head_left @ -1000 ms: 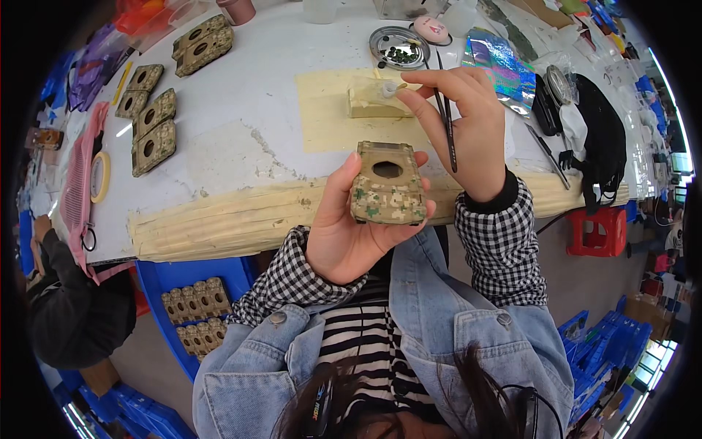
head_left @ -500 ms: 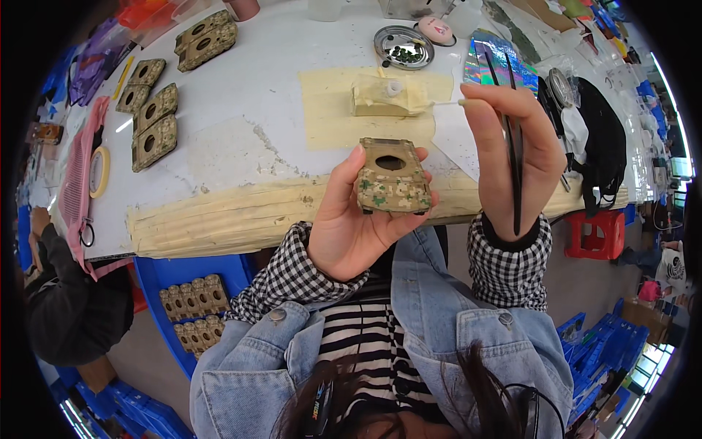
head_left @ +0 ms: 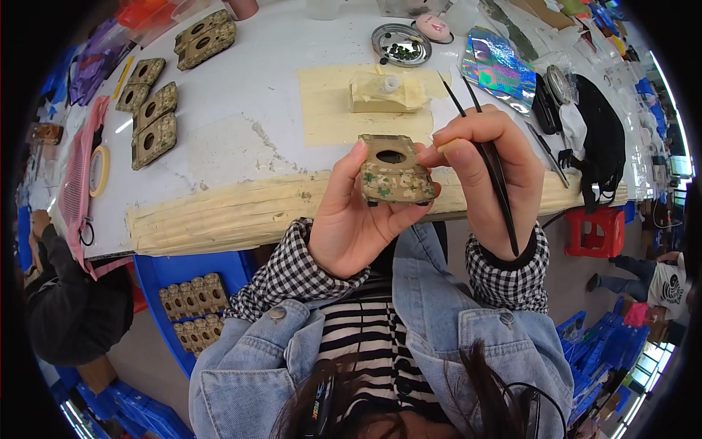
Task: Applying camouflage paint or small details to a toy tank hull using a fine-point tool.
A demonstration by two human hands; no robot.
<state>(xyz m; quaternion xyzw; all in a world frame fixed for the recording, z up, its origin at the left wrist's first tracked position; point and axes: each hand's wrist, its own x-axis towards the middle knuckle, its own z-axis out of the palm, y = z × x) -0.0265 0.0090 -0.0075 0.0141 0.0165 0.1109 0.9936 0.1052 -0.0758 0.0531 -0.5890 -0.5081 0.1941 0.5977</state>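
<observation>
The right hand (head_left: 515, 155) has left the taped block (head_left: 365, 105) ahead, swung out rightward and come back to the right edge of the camouflage shell (head_left: 396, 178) in the left hand (head_left: 349, 219). Its tweezers (head_left: 499, 184) lean further left, and far to its right more of a person (head_left: 664, 287) shows

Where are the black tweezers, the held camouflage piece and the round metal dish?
Black tweezers (head_left: 499, 186): head view, on the dark body.
Camouflage piece (head_left: 396, 179): head view, on the patterned face.
Round metal dish (head_left: 395, 34): head view, on its bare inside.
</observation>
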